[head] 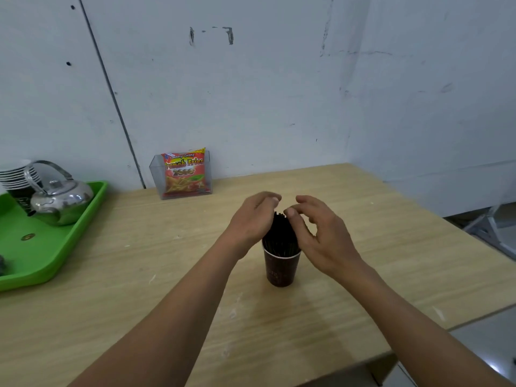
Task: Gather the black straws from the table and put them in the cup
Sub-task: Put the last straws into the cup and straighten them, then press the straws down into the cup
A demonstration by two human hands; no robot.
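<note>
A dark paper cup (280, 270) with a white rim stands upright in the middle of the wooden table (139, 275). A thick bundle of black straws (280, 233) stands in it, the tops sticking well above the rim. My left hand (251, 222) cups the bundle from the left, fingers curled against the straws. My right hand (321, 236) is on the right side, thumb touching the straw tops, the other fingers spread and lifted. No loose straws show on the table.
A green tray (55, 252) at the left holds a shiny metal kettle (60, 201) and stacked paper cups (18, 177). A clear holder with a red snack packet (184, 174) stands by the wall. The table's edge runs down the right side.
</note>
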